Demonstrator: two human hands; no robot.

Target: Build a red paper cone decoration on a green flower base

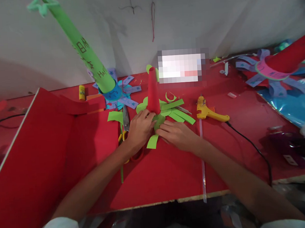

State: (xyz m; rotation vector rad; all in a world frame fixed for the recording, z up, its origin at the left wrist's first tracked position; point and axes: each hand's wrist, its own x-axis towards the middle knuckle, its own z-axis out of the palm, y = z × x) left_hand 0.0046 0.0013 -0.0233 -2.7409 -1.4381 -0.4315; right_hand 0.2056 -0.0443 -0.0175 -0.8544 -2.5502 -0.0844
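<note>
A red paper cone (153, 93) stands upright near the middle of the red table, with green paper strips (177, 116) and rounded green pieces spread around its base. At the near side of that base, my left hand (142, 125) is closed on the edge of a green paper piece (158, 122). My right hand (178, 134) pinches the same piece from the right, fingers bent together. Below the hands, a green strip (152, 142) points toward me. Scissors (126, 119) lie beside and partly under my left hand.
A yellow glue gun (211, 113) with a black cord lies right of the hands, near a clear stick (203, 166). A tall green tube (87, 56) leans at back left by a glue stick (81, 93). Folded red board (27, 145) rises at left; a red tube (291, 55) is at right.
</note>
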